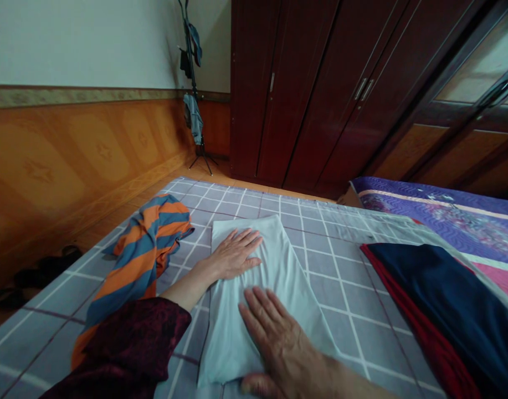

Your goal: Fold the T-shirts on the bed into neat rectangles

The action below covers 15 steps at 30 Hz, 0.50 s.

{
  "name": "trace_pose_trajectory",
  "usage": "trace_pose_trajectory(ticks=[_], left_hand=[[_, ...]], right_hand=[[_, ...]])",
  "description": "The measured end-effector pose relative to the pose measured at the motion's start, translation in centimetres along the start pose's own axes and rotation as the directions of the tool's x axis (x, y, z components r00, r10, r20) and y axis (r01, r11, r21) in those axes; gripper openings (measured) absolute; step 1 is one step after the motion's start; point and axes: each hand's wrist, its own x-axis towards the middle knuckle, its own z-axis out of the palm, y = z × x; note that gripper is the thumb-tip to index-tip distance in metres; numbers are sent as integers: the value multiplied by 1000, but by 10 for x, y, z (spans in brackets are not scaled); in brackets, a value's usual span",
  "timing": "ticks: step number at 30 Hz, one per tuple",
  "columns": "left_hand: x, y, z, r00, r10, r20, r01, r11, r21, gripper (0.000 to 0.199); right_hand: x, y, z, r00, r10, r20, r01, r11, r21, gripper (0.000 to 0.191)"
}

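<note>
A pale, folded piece of clothing (274, 266) lies flat on the bed, with faint wrinkles across it. On its far left part rests my left hand (237, 255), palm down with the fingers stretched out. Nearer to me, my right hand (278, 338) is spread over the lower part of the cloth, fingers straight and thumb out to the left. Whether the right palm presses on the fabric I cannot tell. To the left of the cloth lies a crumpled orange and grey-blue striped garment (149, 238), partly behind my left sleeve.
The bed has a grey checked sheet (340, 266). Folded navy and red clothes (449, 305) lie at the right, before a purple patterned mattress (440, 213). Beyond stand a dark red wardrobe (303, 94) and a coat stand (193, 83). Dark shoes (46, 269) are on the floor at left.
</note>
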Motion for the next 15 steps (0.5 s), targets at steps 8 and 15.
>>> trace_pose_trajectory(ticks=[8, 15], left_hand=[[-2, -1, -4, 1000, -17, 5, 18, 1000, -11, 57], [-3, -10, -3, 999, -40, -7, 39, 999, -33, 61]], right_hand=[[23, -35, 19, 972, -198, -128, 185, 977, -105, 41], [-50, -14, -4, 998, 33, -49, -40, 986, -160, 62]])
